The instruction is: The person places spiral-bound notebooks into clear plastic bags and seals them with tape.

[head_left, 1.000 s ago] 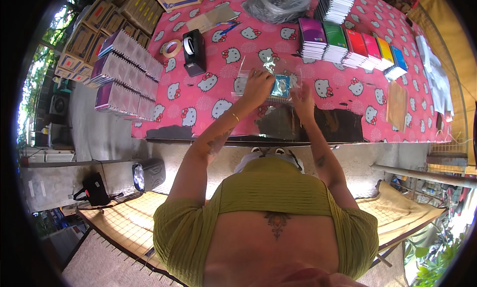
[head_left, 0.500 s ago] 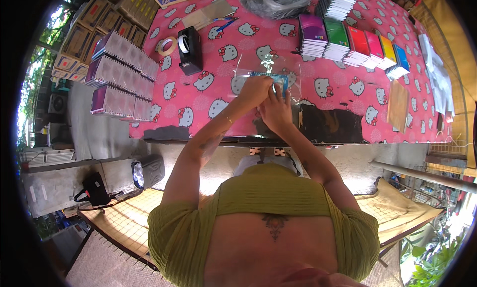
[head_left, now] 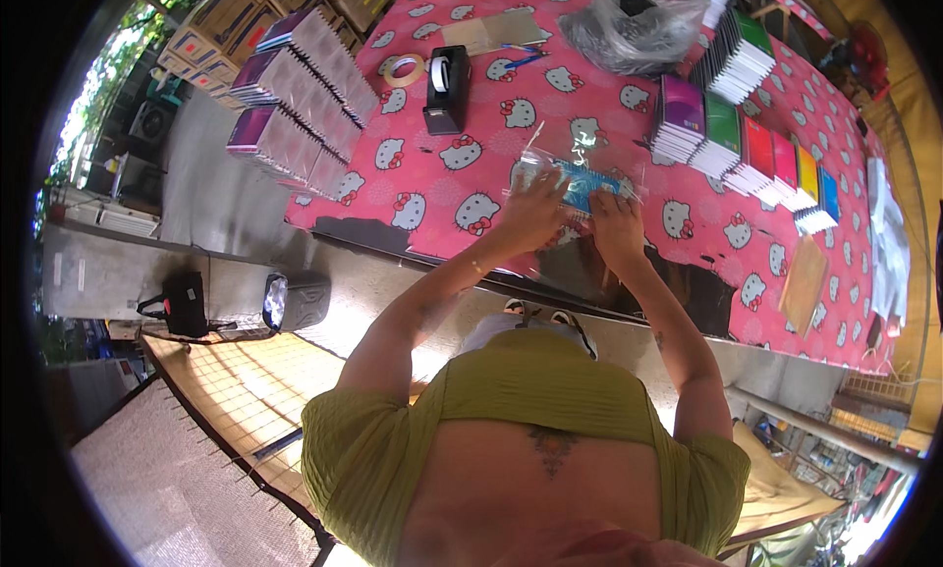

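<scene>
Hands pinching clear sleeve around blue notebook; long axis left-right on table.

- Your left hand and right hand sit close together at the near edge of the pink cartoon-cat tablecloth.
- Both grip a clear plastic sleeve with a blue notebook inside it.
- Black tape dispenser stands farther up the cloth, a tape roll just beside it.
- Row of coloured notebook stacks lies to your right.
- Spiral-bound stacks overhang the table's left end.
- Crumpled plastic bag near the far edge.
</scene>
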The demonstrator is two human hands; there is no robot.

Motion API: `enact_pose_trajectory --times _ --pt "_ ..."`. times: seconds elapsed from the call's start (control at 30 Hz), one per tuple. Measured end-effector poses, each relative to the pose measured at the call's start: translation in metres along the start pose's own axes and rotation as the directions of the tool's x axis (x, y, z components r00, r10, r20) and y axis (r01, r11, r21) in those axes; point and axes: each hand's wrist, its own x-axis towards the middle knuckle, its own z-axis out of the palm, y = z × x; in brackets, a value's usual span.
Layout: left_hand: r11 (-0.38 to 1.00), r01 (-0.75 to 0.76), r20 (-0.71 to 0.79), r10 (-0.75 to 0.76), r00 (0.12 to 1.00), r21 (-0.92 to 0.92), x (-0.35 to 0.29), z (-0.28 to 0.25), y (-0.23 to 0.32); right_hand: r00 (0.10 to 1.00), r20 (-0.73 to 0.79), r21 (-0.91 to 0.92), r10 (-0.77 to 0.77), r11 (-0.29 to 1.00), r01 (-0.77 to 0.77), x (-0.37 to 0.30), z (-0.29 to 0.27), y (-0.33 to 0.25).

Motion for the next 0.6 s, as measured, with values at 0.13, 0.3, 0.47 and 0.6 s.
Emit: enact_pose_trajectory --times 0.13,0.3,0.47,0.6 --pt "0.75 0.649 0.047 -0.649 0.759 -0.126 -0.009 0.021 -0.107 0.996 0.077 0.012 0.045 0.999 -0.046 0.002 -0.011 -0.003" --pt "0.402 0.758 -0.039 -0.893 0.448 -0.514 -0.012 -0.023 -0.286 1.0 0.021 0.065 -0.015 0.998 0.013 0.011 -0.007 -0.013" --pt "-0.047 0.339 0.215 -0.852 0.478 -0.94 0.003 -0.008 -0.259 0.999 0.016 0.063 0.039 0.997 -0.04 -0.001 -0.008 -0.005" --pt "-0.166 0.359 0.292 -0.897 0.333 -0.919 -0.05 0.009 -0.245 0.999 0.035 0.086 0.007 0.996 -0.01 0.004 -0.013 -0.009"
